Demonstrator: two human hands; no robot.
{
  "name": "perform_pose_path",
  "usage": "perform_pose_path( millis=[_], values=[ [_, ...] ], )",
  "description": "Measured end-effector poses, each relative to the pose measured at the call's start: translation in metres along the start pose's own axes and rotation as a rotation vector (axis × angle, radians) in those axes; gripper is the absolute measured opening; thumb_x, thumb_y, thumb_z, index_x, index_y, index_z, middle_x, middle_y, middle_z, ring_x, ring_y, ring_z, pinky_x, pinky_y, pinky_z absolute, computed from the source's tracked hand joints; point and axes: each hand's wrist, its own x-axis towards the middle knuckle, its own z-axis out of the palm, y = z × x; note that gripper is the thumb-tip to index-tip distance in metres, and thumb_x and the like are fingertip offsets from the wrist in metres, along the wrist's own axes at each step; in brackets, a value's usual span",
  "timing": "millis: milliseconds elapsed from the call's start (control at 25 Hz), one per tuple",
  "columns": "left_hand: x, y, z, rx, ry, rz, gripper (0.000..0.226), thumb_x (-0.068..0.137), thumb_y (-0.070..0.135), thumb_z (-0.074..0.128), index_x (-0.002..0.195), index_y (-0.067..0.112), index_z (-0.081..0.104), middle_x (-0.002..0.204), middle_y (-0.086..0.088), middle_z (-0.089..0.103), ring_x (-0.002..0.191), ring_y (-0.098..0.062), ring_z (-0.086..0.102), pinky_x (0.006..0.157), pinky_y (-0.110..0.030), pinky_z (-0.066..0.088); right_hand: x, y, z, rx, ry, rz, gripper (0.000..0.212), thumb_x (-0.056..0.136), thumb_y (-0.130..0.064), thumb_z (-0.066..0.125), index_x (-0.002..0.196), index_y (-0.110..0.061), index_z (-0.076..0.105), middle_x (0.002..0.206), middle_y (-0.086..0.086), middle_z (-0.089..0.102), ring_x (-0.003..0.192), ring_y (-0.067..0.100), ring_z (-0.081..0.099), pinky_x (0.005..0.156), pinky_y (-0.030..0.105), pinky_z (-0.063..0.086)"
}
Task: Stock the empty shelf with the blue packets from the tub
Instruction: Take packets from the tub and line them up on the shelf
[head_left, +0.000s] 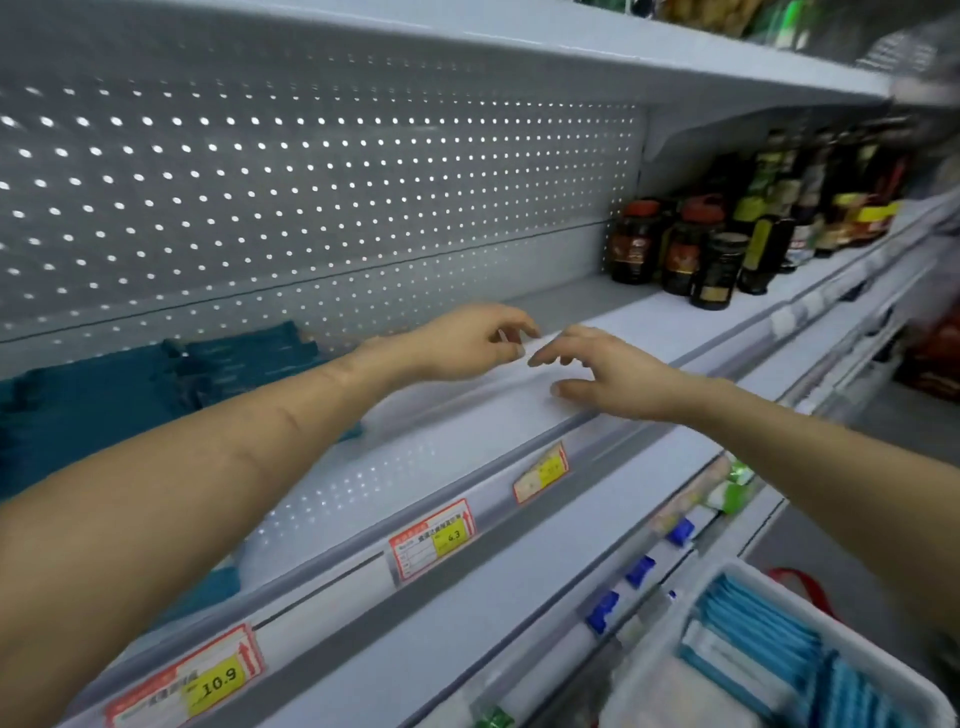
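"Blue packets (758, 644): where are they?"

"Some stand in the white tub (670, 623) at lower right. Darker teal packets (104, 405) lie at the left of the shelf (623, 317), against its perforated back."

"And the hands?"

"Mid-frame, over the shelf. The left hand (467, 343) curls thumb and forefinger at a pale strip (540, 340). I can't tell whether it grips. The right hand (613, 379) hovers with fingers loosely spread, holding nothing."

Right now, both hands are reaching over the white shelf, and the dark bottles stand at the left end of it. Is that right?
Not quite. The head view shows the dark bottles at the right end of the shelf, not the left. The left hand and the right hand do both reach over it.
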Motion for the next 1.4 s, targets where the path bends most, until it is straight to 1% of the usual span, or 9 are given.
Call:
perform_pose_path(
  millis=[120, 320, 440, 640, 680, 800, 960, 1080, 1400],
  values=[
    [0.031, 0.031, 0.025, -0.016, -0.035, 0.116, 0.030, 0.102, 0.027, 0.058, 0.131, 0.027, 0.064, 0.119, 0.005, 0.067, 0.103, -0.013, 0.062, 0.096, -0.033, 0.050, -0.049, 0.028, -0.015, -0.024, 0.039, 0.158, 0.036, 0.096, -0.027, 0.068, 0.130, -0.035, 0.062, 0.119, -0.009, 0.055, 0.107, 0.008, 0.054, 0.090, 0.023, 0.041],
    [0.079, 0.092, 0.075, -0.067, -0.064, 0.315, 0.031, 0.098, 0.025, 0.059, 0.128, 0.028, 0.065, 0.115, 0.003, 0.066, 0.100, -0.014, 0.063, 0.096, -0.038, 0.051, -0.135, 0.060, -0.023, -0.022, 0.129, 0.396, 0.032, 0.095, -0.028, 0.069, 0.126, -0.035, 0.062, 0.115, -0.009, 0.057, 0.102, 0.006, 0.056, 0.088, 0.028, 0.048],
    [0.095, 0.133, 0.117, -0.113, -0.131, 0.397, 0.032, 0.097, 0.023, 0.059, 0.128, 0.026, 0.065, 0.115, 0.001, 0.065, 0.101, -0.015, 0.062, 0.095, -0.040, 0.051, -0.191, 0.075, -0.011, -0.016, 0.154, 0.547, 0.033, 0.093, -0.026, 0.071, 0.123, -0.036, 0.063, 0.112, -0.008, 0.058, 0.099, 0.005, 0.057, 0.086, 0.030, 0.050],
    [0.089, 0.164, 0.214, -0.146, -0.318, 0.433, 0.035, 0.095, 0.022, 0.056, 0.128, 0.031, 0.064, 0.121, 0.003, 0.064, 0.101, -0.012, 0.061, 0.094, -0.041, 0.053, -0.266, 0.085, 0.036, -0.001, 0.089, 0.754, 0.036, 0.091, -0.022, 0.071, 0.126, -0.030, 0.064, 0.111, -0.009, 0.057, 0.097, 0.007, 0.054, 0.079, 0.017, 0.040],
    [0.085, 0.166, 0.233, -0.137, -0.364, 0.430, 0.037, 0.094, 0.021, 0.056, 0.129, 0.030, 0.064, 0.122, 0.003, 0.064, 0.101, -0.012, 0.060, 0.094, -0.040, 0.053, -0.277, 0.087, 0.047, 0.008, 0.064, 0.779, 0.036, 0.092, -0.022, 0.070, 0.127, -0.029, 0.064, 0.109, -0.008, 0.056, 0.097, 0.008, 0.054, 0.079, 0.016, 0.040],
    [0.075, 0.165, 0.287, -0.110, -0.481, 0.423, 0.037, 0.093, 0.020, 0.059, 0.129, 0.027, 0.063, 0.121, 0.002, 0.062, 0.104, -0.016, 0.061, 0.093, -0.043, 0.054, -0.307, 0.092, 0.078, 0.034, 0.011, 0.865, 0.036, 0.091, -0.023, 0.070, 0.126, -0.029, 0.063, 0.106, -0.009, 0.055, 0.099, 0.012, 0.055, 0.084, 0.026, 0.043],
    [0.061, 0.161, 0.343, -0.066, -0.594, 0.413, 0.040, 0.094, 0.018, 0.061, 0.133, 0.026, 0.062, 0.129, 0.001, 0.061, 0.112, -0.016, 0.060, 0.095, -0.036, 0.053, -0.338, 0.094, 0.109, 0.071, -0.007, 0.924, 0.037, 0.090, -0.024, 0.071, 0.126, -0.029, 0.063, 0.112, -0.006, 0.058, 0.100, 0.013, 0.056, 0.093, 0.036, 0.049],
    [0.059, 0.161, 0.371, -0.016, -0.630, 0.441, 0.044, 0.092, 0.018, 0.063, 0.135, 0.026, 0.060, 0.129, 0.002, 0.060, 0.118, -0.019, 0.057, 0.096, -0.039, 0.052, -0.361, 0.096, 0.119, 0.087, -0.010, 0.927, 0.039, 0.089, -0.023, 0.070, 0.126, -0.031, 0.064, 0.116, -0.008, 0.058, 0.103, 0.011, 0.056, 0.095, 0.032, 0.048],
    [0.057, 0.163, 0.406, 0.097, -0.573, 0.557, 0.051, 0.090, 0.024, 0.069, 0.137, 0.033, 0.052, 0.125, 0.002, 0.053, 0.118, -0.022, 0.053, 0.098, -0.040, 0.048, -0.406, 0.101, 0.112, 0.099, 0.055, 0.968, 0.039, 0.087, -0.021, 0.072, 0.123, -0.035, 0.065, 0.115, -0.011, 0.060, 0.104, 0.006, 0.056, 0.097, 0.031, 0.048]
  ],
)
